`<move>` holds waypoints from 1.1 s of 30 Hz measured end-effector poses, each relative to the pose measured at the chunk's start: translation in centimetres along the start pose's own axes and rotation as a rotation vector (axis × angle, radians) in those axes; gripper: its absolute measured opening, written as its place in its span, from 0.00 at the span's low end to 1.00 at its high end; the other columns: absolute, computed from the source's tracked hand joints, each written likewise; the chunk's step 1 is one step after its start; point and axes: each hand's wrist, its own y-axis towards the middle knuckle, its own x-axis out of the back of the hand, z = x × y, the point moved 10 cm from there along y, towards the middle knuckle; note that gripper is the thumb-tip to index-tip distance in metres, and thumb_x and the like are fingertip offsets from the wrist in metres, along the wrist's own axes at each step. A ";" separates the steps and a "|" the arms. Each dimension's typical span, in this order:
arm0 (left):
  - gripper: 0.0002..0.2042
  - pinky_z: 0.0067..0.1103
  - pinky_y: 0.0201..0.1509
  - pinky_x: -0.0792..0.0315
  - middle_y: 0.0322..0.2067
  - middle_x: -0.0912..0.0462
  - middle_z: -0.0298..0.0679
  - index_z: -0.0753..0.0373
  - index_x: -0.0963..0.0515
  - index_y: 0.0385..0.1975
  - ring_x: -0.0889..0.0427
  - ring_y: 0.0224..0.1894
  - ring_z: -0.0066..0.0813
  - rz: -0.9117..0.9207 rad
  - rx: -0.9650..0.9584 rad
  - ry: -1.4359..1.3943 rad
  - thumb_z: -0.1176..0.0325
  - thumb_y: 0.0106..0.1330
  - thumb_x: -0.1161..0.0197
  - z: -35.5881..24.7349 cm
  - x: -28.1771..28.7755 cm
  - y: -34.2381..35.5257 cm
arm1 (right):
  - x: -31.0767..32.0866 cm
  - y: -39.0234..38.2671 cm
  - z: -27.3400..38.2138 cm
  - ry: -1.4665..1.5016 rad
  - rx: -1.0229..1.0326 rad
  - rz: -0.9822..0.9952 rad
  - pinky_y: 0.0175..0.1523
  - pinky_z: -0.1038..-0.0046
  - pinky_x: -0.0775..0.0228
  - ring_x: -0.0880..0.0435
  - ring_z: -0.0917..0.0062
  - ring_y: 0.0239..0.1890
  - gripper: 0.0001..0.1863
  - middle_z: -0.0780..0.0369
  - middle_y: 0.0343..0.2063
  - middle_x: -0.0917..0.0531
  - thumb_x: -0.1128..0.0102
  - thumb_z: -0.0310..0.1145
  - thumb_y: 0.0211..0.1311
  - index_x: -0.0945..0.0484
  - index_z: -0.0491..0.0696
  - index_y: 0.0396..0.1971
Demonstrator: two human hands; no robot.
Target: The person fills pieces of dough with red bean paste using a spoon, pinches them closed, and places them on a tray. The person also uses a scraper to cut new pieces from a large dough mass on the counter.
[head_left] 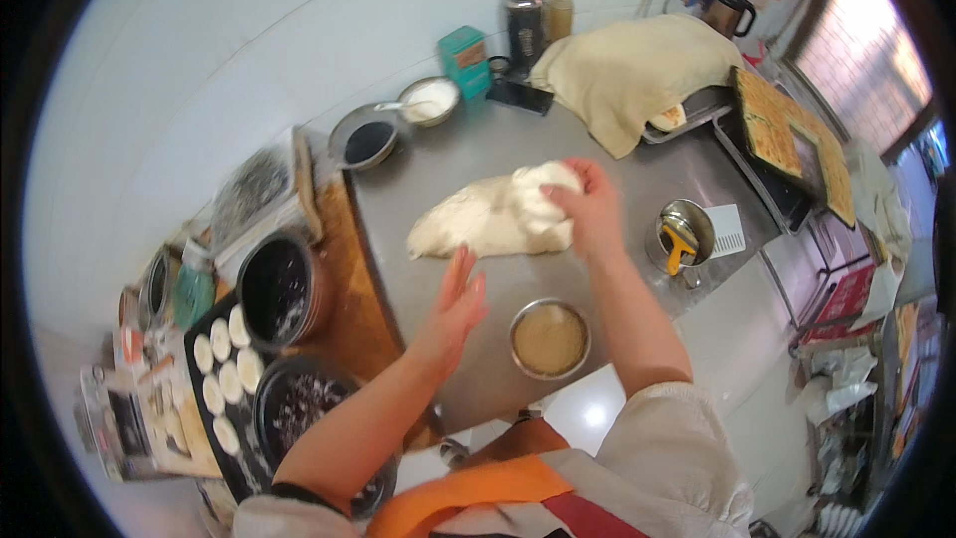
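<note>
White dough mass (468, 224) left undivided on grey metal table (478, 151); rounded white lump (543, 191) at its right end gripped by right hand (590, 207), fingers curled. Left hand (453, 314) spread, nothing held. Pale flat rounds (229, 380) already laid on black tray, near left.

A dark vacuum flask (525, 28) stands upright between a teal box (464, 62) and a yellowish jar (561, 18). A black smartphone (520, 97) lies flat before the flask.
</note>
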 end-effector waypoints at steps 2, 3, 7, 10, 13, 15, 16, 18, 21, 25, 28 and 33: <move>0.28 0.24 0.55 0.28 0.61 0.31 0.44 0.63 0.42 0.67 0.24 0.54 0.32 -0.096 -0.068 -0.188 0.62 0.70 0.43 -2.5 0.2 -1.5 | -7.0 -7.0 -0.9 0.291 -0.197 0.212 0.50 0.72 0.28 0.21 0.74 0.43 0.26 0.61 0.40 0.20 0.30 0.26 0.48 0.26 0.41 0.51; 0.27 0.23 0.54 0.28 0.58 0.29 0.43 0.64 0.40 0.66 0.23 0.52 0.30 -0.153 -0.065 -0.221 0.64 0.70 0.43 -3.0 1.0 -2.2 | -10.2 -10.5 -0.5 0.315 -0.307 0.368 0.50 0.73 0.28 0.21 0.74 0.43 0.24 0.60 0.40 0.20 0.30 0.27 0.49 0.25 0.41 0.48; 0.21 0.21 0.49 0.26 0.52 0.24 0.40 0.66 0.36 0.61 0.21 0.47 0.27 -0.168 -0.130 -0.076 0.66 0.71 0.44 -4.0 6.7 -6.5 | -12.3 -15.9 7.1 -0.395 0.460 0.127 0.42 0.74 0.28 0.21 0.73 0.37 0.15 0.61 0.35 0.20 0.32 0.32 0.54 0.22 0.42 0.40; 0.29 0.22 0.46 0.25 0.49 0.22 0.41 0.67 0.46 0.67 0.20 0.44 0.26 -0.130 -0.232 0.067 0.66 0.71 0.43 -6.2 8.5 -11.7 | -18.2 -19.9 5.7 -0.500 0.446 0.152 0.31 0.73 0.31 0.23 0.77 0.25 0.14 0.64 0.21 0.21 0.34 0.39 0.60 0.21 0.41 0.30; 0.29 0.27 0.52 0.27 0.59 0.30 0.41 0.58 0.48 0.70 0.27 0.56 0.28 -0.251 -0.330 -0.021 0.55 0.74 0.49 -8.7 13.2 -18.3 | -22.1 -22.2 2.5 0.186 -0.103 0.125 0.29 0.77 0.33 0.26 0.82 0.22 0.20 0.66 0.18 0.23 0.39 0.44 0.65 0.23 0.41 0.23; 0.26 0.24 0.52 0.28 0.60 0.31 0.40 0.61 0.41 0.67 0.29 0.58 0.27 -0.330 -0.278 -0.110 0.53 0.74 0.52 -7.2 15.6 -21.6 | -26.6 -26.5 2.4 0.255 -0.162 0.176 0.28 0.79 0.34 0.27 0.85 0.23 0.24 0.65 0.21 0.21 0.42 0.47 0.67 0.22 0.40 0.22; 0.22 0.22 0.51 0.29 0.55 0.27 0.38 0.63 0.33 0.61 0.26 0.53 0.24 -0.387 -0.386 -0.393 0.55 0.74 0.51 -6.8 16.8 -22.5 | -28.2 -28.1 0.9 0.208 -0.166 0.217 0.28 0.79 0.34 0.27 0.84 0.24 0.24 0.65 0.21 0.21 0.42 0.47 0.67 0.22 0.40 0.23; 0.17 0.23 0.50 0.29 0.43 0.21 0.37 0.65 0.27 0.49 0.23 0.45 0.25 -0.543 -0.518 -0.376 0.57 0.74 0.49 -6.6 22.1 -24.0 | -30.7 -31.7 2.6 -0.176 0.085 0.360 0.32 0.79 0.30 0.24 0.81 0.28 0.20 0.60 0.26 0.19 0.41 0.44 0.67 0.22 0.37 0.35; 0.14 0.25 0.48 0.28 0.38 0.18 0.43 0.67 0.24 0.43 0.20 0.41 0.33 -0.825 -0.657 0.075 0.60 0.72 0.47 -8.8 27.3 -29.0 | -31.5 -35.1 5.8 -0.263 0.376 0.258 0.38 0.78 0.28 0.23 0.80 0.31 0.18 0.58 0.33 0.19 0.40 0.39 0.66 0.26 0.38 0.45; 0.14 0.28 0.46 0.28 0.35 0.17 0.50 0.68 0.24 0.42 0.18 0.39 0.44 -0.761 -0.674 0.349 0.61 0.70 0.45 -9.4 27.0 -31.8 | -35.7 -38.0 -0.2 -0.362 0.102 0.393 0.38 0.76 0.29 0.23 0.81 0.29 0.15 0.60 0.28 0.18 0.41 0.39 0.66 0.22 0.40 0.40; 0.17 0.24 0.50 0.29 0.42 0.18 0.43 0.66 0.27 0.50 0.20 0.47 0.33 -0.491 -0.476 0.187 0.58 0.73 0.50 -7.2 30.6 -30.2 | -36.7 -39.2 -1.9 0.117 -0.365 0.293 0.34 0.76 0.28 0.22 0.81 0.26 0.21 0.61 0.26 0.17 0.42 0.45 0.67 0.20 0.38 0.30; 0.39 0.37 0.61 0.31 0.61 0.31 0.45 0.63 0.43 0.67 0.31 0.64 0.36 -0.160 0.021 -0.375 0.34 0.68 0.61 -1.5 31.4 -32.6 | -38.8 -41.0 0.9 -0.073 -0.069 0.733 0.30 0.74 0.30 0.21 0.78 0.26 0.13 0.63 0.27 0.17 0.38 0.41 0.63 0.18 0.45 0.28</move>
